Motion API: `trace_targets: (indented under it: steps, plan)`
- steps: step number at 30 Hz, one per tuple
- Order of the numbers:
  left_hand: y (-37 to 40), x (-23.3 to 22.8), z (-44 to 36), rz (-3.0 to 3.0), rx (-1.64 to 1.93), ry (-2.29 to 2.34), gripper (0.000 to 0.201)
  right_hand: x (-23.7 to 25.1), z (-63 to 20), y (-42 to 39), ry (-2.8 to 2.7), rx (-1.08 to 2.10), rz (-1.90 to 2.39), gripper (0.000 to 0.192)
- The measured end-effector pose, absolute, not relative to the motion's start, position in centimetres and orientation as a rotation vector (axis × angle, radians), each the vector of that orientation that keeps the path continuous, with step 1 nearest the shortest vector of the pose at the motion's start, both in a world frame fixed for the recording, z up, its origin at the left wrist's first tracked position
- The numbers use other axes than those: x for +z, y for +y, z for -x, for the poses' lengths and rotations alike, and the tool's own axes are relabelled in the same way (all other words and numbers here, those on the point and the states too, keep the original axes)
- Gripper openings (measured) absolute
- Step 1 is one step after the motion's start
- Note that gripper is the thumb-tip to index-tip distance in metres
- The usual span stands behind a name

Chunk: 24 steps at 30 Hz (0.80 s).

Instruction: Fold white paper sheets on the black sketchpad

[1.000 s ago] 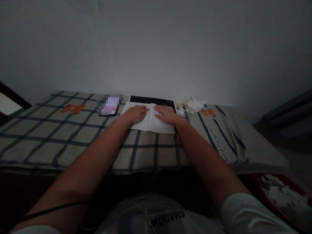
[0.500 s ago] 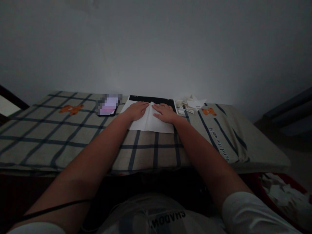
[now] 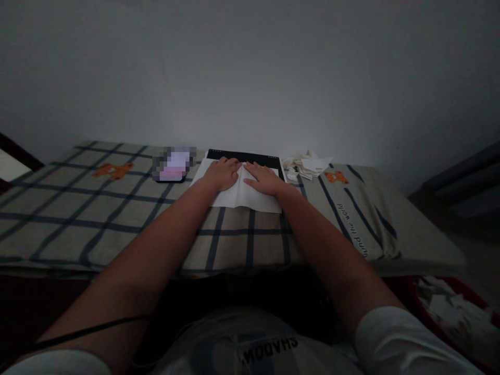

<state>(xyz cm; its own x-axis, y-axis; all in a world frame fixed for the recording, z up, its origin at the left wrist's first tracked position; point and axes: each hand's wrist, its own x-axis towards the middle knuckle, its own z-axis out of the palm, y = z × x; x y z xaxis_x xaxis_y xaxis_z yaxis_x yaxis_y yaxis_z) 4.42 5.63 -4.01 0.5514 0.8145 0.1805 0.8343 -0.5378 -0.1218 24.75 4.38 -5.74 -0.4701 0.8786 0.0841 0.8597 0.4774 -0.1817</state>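
A sheet of white paper with a crease down its middle lies on a dark board or pad with a pale edge. My left hand rests flat on the left half of the sheet, fingers stretched out beside the crease. On the right half, my right hand presses down with its fingers spread and its thumb apart. Both hands hold nothing; they only touch the paper's top face. The hands hide parts of the sheet and the board.
A checked cloth covers the table against a grey wall. To the left lies a phone with a blurred screen. Scraps of paper are piled right of the board. A red bin holding paper scraps stands below at right.
My left hand has shifted slightly right and up along the sheet, its fingers more raised at the knuckles. The right hand has stayed nearly in place. The crease looks flatter.
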Motion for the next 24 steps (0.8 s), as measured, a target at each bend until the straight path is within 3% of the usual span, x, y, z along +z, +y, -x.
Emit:
trace_targets:
  steps: [24]
  plan:
    - [5.3, -3.8, -5.1, 2.576, -0.143, -1.459, 0.055, -5.6, -22.6, 2.8, -2.486, 0.206, 1.735, 0.071]
